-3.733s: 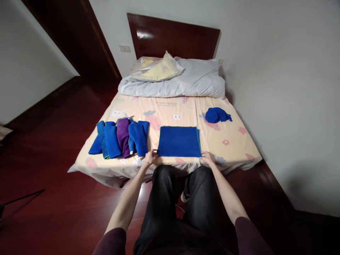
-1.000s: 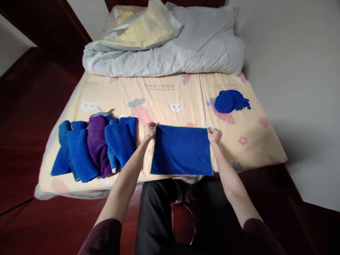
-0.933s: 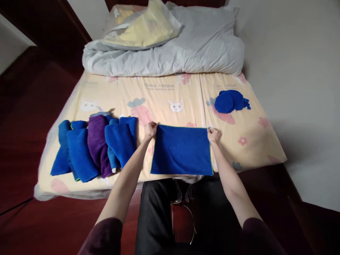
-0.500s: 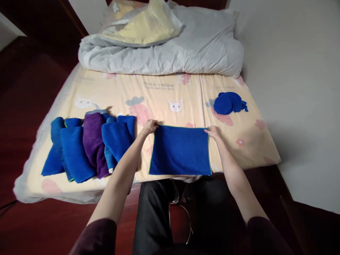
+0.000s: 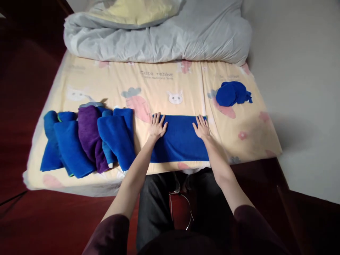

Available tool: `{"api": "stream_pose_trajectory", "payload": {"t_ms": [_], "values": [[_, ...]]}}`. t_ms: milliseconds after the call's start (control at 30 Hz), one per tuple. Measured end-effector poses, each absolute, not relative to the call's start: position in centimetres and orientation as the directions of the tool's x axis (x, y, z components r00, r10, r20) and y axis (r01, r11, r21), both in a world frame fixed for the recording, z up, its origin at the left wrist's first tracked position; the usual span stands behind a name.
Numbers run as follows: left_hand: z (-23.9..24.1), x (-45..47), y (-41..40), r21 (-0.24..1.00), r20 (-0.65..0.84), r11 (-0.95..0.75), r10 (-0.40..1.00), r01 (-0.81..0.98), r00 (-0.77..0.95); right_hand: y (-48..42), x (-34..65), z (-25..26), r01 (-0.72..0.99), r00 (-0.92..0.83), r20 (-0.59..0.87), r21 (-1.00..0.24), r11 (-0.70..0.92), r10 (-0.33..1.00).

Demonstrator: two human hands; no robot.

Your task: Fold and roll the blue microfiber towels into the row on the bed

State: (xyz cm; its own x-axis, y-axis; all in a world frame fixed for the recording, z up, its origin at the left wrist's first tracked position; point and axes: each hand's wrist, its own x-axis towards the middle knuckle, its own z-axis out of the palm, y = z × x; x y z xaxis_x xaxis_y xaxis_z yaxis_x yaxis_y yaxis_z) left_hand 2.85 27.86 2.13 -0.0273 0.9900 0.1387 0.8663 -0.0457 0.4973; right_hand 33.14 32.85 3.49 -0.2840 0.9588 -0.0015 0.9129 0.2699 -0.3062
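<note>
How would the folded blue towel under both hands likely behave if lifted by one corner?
The folded blue towel lies flat and thin under the left hand and right hand, so it is probably floppy and would unfold and droop. It looks like soft pile cloth, so likely light, not slippery, not prone to rolling.

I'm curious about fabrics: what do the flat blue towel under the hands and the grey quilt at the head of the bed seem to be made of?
The flat blue towel looks like soft microfibre or terry: matte, fuzzy nap, no sheen. The grey quilt looks like smooth woven cotton or polyester over padding: puffy, finely creased.
</note>
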Motion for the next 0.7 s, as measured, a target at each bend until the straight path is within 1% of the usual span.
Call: {"api": "stream_pose_trajectory", "payload": {"t_ms": [33, 100, 167, 267, 333, 367, 433, 500, 533, 567, 633, 700], "values": [[2.1, 2.6, 28.3, 0.510, 0.135, -0.022, 0.989, 0.860, -0.054, 33.5, 33.3, 3.8, 0.924, -0.250, -0.028, -0.305, 0.230, 0.968], [2.5, 2.6, 28.0, 0.536, 0.128, -0.006, 0.989, 0.844, -0.074, 33.5, 33.3, 4.6, 0.928, -0.231, -0.047, -0.312, 0.206, 0.972], [3.0, 3.4, 25.3, 0.557, 0.138, -0.023, 0.988, 0.830, -0.065, 31.2, 33.5, 5.4, 0.905, -0.285, -0.010, -0.331, 0.265, 0.959], [3.2, 4.6, 17.0, 0.576, 0.172, -0.094, 0.985, 0.812, -0.008, 24.3, 35.6, 6.0, 0.816, -0.452, 0.030, -0.390, 0.426, 0.892], [2.8, 4.7, 10.2, 0.597, 0.181, -0.120, 0.983, 0.793, 0.012, 19.3, 38.6, 5.8, 0.790, -0.479, -0.003, -0.437, 0.430, 0.878], [2.4, 4.6, 7.1, 0.613, 0.184, -0.111, 0.983, 0.782, -0.005, 17.2, 40.4, 5.6, 0.800, -0.447, -0.005, -0.450, 0.398, 0.894], [1.6, 4.0, 2.3, 0.657, 0.192, -0.087, 0.980, 0.749, -0.055, 14.2, 43.5, 4.9, 0.838, -0.269, 0.068, -0.475, 0.268, 0.961], [1.1, 3.4, -0.1, 0.706, 0.206, -0.055, 0.970, 0.706, -0.131, 12.7, 45.5, 4.4, 0.850, -0.072, 0.145, -0.508, 0.137, 0.987], [0.9, 3.1, -0.4, 0.728, 0.212, -0.035, 0.961, 0.684, -0.177, 12.5, 46.0, 4.2, 0.841, -0.008, 0.156, -0.534, 0.091, 0.988], [0.9, 2.9, -0.3, 0.747, 0.214, -0.010, 0.950, 0.665, -0.226, 12.4, 46.1, 4.1, 0.825, 0.026, 0.145, -0.562, 0.061, 0.989], [1.2, 2.5, 1.0, 0.776, 0.191, 0.057, 0.928, 0.629, -0.320, 12.6, 45.9, 4.1, 0.781, 0.035, 0.097, -0.624, 0.034, 0.995], [1.8, 2.2, 2.7, 0.811, 0.112, 0.140, 0.916, 0.568, -0.386, 12.9, 45.2, 4.2, 0.729, 0.020, 0.071, -0.684, 0.034, 0.997]]}}
